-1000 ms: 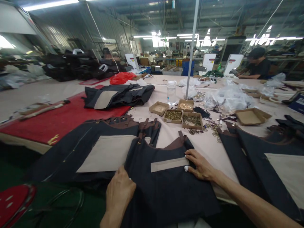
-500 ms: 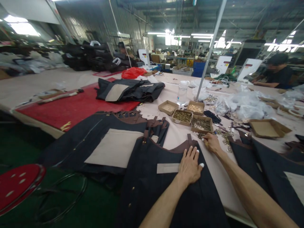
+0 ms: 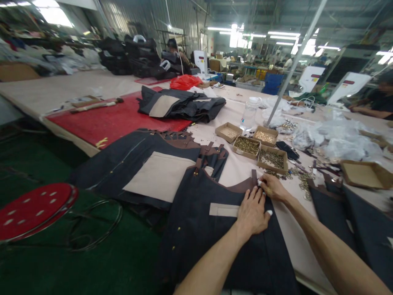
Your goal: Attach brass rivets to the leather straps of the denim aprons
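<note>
Left hand [image 3: 252,211], white cap [image 3: 269,212] over thumb tip, right hand [image 3: 273,187], small white covering [image 3: 259,182] at one fingertip, left forearm [image 3: 211,260] and right forearm [image 3: 331,246], both slim, bare from wrist to picture's edge.

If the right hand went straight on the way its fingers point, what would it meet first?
Most likely the dark brown strip-shaped strap at the upper edge of the dark fabric panel. Depth is unclear; the right hand may already be touching it.

Matt dark cloth garment [image 3: 196,229] with smooth beige cloth pocket [image 3: 162,177], brown cloth strap [image 3: 254,177].
</note>
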`<state>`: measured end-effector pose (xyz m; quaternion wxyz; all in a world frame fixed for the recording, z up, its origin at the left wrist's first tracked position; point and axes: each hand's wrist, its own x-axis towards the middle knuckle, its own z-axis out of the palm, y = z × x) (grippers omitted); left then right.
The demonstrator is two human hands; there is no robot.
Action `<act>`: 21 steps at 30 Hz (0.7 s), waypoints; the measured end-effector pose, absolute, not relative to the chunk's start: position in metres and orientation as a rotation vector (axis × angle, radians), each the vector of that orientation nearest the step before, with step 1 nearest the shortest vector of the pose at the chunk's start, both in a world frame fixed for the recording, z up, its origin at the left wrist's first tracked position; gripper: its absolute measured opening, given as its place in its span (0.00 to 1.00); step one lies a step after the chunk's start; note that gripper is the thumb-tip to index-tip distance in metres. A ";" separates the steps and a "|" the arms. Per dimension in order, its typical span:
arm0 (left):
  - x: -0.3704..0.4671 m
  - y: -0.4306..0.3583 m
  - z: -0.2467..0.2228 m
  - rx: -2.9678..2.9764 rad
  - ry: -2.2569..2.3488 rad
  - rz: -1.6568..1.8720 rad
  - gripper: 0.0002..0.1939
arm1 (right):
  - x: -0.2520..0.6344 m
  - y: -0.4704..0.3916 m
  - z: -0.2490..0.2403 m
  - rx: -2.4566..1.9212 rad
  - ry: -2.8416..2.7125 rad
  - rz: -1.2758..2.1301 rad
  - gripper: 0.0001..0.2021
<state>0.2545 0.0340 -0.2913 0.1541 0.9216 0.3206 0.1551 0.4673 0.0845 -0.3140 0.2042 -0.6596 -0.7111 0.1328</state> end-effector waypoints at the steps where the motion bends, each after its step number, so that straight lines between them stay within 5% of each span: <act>1: 0.254 0.034 -0.291 2.641 0.920 0.441 0.36 | 0.465 0.085 -0.313 -1.842 -1.981 0.389 0.09; 21: 0.253 0.034 -0.295 2.630 0.940 0.467 0.33 | 0.477 0.119 -0.297 -1.839 -1.633 1.084 0.11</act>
